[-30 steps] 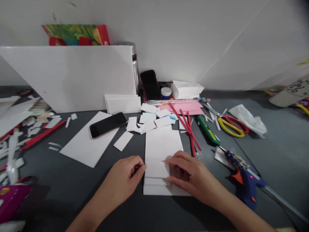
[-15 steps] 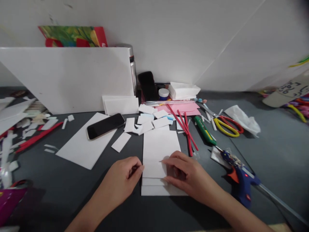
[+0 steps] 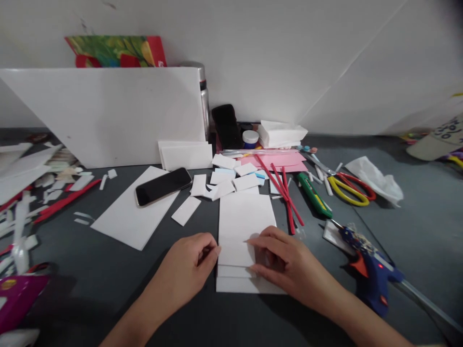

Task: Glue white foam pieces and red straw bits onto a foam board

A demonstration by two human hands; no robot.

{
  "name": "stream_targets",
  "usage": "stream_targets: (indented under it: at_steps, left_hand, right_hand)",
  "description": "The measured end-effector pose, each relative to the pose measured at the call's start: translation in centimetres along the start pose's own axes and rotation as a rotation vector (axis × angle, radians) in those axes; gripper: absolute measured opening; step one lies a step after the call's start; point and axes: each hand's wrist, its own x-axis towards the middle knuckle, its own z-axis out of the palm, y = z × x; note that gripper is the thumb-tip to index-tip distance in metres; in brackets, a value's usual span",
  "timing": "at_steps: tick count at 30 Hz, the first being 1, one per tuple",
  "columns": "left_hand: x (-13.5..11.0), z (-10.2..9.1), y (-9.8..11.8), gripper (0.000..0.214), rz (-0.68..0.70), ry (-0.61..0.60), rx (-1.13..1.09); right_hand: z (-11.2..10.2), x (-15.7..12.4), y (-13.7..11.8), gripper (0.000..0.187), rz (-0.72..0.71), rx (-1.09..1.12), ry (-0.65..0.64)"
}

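Note:
A white rectangular sheet (image 3: 246, 217) lies on the dark grey table (image 3: 415, 226) in front of me, with smaller white strips (image 3: 235, 277) stacked on its near end. My left hand (image 3: 190, 270) is curled, its fingertips pinching the left edge of the top strip. My right hand (image 3: 285, 262) rests on the right side of the strips, fingers bent and pressing them down.
A blue glue gun (image 3: 369, 270) lies right of my right hand. Red sticks (image 3: 284, 195), a green cutter (image 3: 314, 195) and yellow-red scissors (image 3: 349, 188) lie beyond. A black phone (image 3: 162, 186) rests on white paper (image 3: 133, 212). Small white pieces (image 3: 224, 180), pink paper (image 3: 278, 160) and a large white board (image 3: 108, 113) stand farther back.
Both hands stay on the strips as before. Only the view has shifted a little.

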Motion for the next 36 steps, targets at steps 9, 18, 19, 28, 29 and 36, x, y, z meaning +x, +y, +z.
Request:
stream_targets:
  at_steps: [9, 18, 19, 28, 29, 36]
  left_hand:
    - [0.01, 0.12, -0.07, 0.026, 0.000, 0.004, 0.006]
    - [0.04, 0.14, -0.29, 0.027, 0.007, 0.017, 0.006]
    - [0.05, 0.12, -0.28, 0.027, 0.005, 0.017, 0.008]
    - [-0.04, 0.07, 0.00, 0.027, -0.002, 0.007, -0.007]
    - [-0.07, 0.03, 0.04, 0.027, -0.003, 0.005, -0.012]
    - [-0.07, -0.42, -0.18, 0.031, -0.059, -0.051, -0.100]
  right_hand:
    - [0.05, -0.05, 0.12, 0.034, -0.004, -0.005, 0.000]
    - [0.03, 0.15, 0.07, 0.032, 0.007, 0.004, -0.007]
    - [0.02, 0.15, 0.05, 0.032, 0.010, 0.006, -0.009]
    - [-0.19, 0.03, -0.32, 0.038, 0.032, -0.032, -0.024]
    - [-0.23, 0.05, -0.33, 0.040, 0.030, -0.031, -0.025]
    - [-0.70, -0.16, -0.13, 0.044, 0.004, 0.024, -0.033]
